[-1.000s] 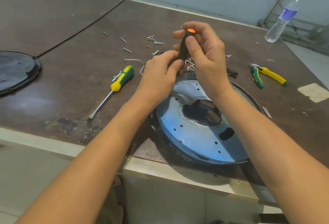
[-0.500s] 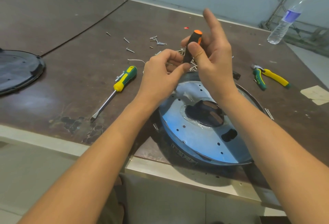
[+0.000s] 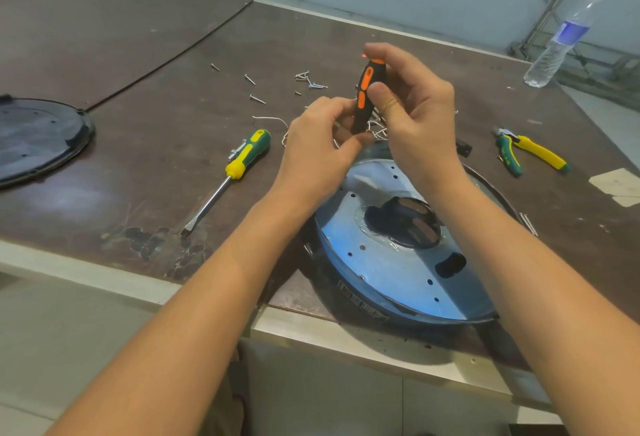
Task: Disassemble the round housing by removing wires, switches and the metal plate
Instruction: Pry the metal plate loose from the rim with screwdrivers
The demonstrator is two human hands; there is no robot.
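One wide brown table [image 3: 145,41] fills my view. At its near edge, in front of me, lies the round housing [image 3: 360,307]. Its shiny metal plate [image 3: 391,262] faces up, with small holes and a dark opening in the middle. A dark round cover [image 3: 38,134] rests far to the left, well apart from the housing.

Above the far side of the housing I see both hands raised. The right hand [image 3: 419,117] has thumb and curled fingers around the upper part of an orange-and-black screwdriver [image 3: 363,100], held nearly upright. The left hand [image 3: 318,155] pinches its lower end, and the shaft is hidden from me.

A plastic water bottle [image 3: 561,41] stands at the far right corner. A green-and-yellow flat screwdriver [image 3: 239,165] lies left of the hands, and green-and-yellow pliers [image 3: 530,151] lie at the right. Some white wires [image 3: 270,119] and loose screws [image 3: 311,82] are scattered behind the hands.
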